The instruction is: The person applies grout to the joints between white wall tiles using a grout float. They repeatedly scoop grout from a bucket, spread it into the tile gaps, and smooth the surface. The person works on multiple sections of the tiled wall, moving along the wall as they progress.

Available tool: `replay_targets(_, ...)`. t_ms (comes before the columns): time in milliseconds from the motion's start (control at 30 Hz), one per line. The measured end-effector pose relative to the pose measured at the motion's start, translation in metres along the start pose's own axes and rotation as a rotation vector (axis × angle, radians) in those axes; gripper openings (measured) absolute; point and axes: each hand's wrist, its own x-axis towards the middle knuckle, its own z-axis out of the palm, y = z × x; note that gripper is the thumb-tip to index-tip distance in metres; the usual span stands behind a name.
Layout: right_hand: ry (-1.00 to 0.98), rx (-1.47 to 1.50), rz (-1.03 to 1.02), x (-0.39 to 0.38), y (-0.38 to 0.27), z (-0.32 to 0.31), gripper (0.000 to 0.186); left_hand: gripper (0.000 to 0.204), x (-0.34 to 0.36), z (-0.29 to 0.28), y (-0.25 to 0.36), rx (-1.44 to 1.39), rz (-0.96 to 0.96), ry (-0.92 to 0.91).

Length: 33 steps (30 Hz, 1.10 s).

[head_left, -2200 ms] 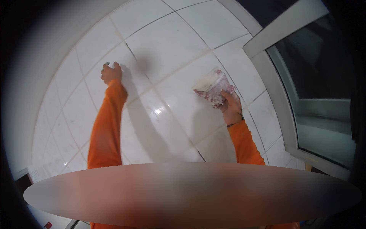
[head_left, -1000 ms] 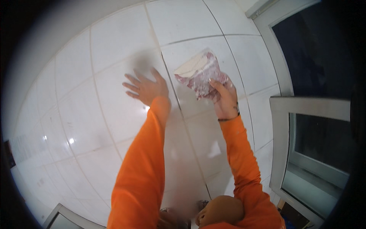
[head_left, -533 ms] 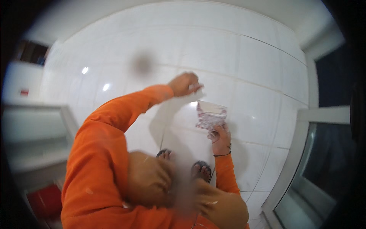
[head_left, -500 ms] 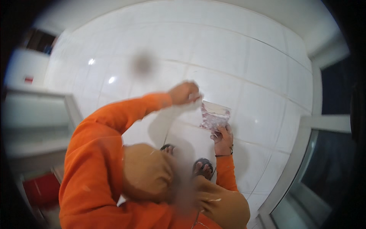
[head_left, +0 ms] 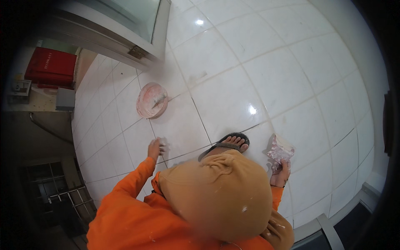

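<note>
Pinching the packet [head_left: 280,148], the right hand [head_left: 281,173] is farther from the bowl [head_left: 142,98] ahead than the loosely spread left hand [head_left: 155,149].

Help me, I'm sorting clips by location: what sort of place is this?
Probably a corridor or entryway of a shared building: white tiled floor, a metal-framed glass door and a red box.

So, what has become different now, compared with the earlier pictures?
The view has turned, bringing a pink basin into sight. The left hand has moved left, away from the packet, and now is near the basin, apart from it. No new grasp shows. The right hand still holds the packet.
</note>
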Motion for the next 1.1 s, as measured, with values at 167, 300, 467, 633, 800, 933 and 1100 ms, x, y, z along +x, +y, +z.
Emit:
replay_targets(167,0.041,-0.046,-0.132,0.003,-0.010,0.015,0.043,0.059,0.107,-0.011,0.007,-0.429,-0.033,0.164)
replay_targets(300,0.137,0.099,-0.228,0.011,0.023,0.018,0.037,0.070,0.210,-0.049,0.035,-0.670,-0.163,0.111)
replay_targets(467,0.379,0.268,-0.367,0.027,0.074,0.006,0.032,0.059,0.310,-0.067,0.066,-0.382,-0.228,0.064)
replay_targets(633,0.617,0.420,-0.448,0.041,0.124,-0.001,0.026,0.052,0.359,-0.032,0.126,-0.211,-0.161,-0.027)
replay_targets(800,0.877,0.576,-0.468,0.037,0.142,0.014,0.022,0.044,0.367,0.043,0.215,-0.063,-0.019,-0.252)
replay_targets(933,0.861,0.653,-0.511,0.044,0.151,0.033,0.020,0.038,0.344,0.126,0.270,-0.010,0.148,-0.475)
replay_targets(1100,0.914,0.668,-0.573,0.026,0.126,0.062,0.022,0.031,0.308,0.290,0.318,0.042,0.290,-0.831)
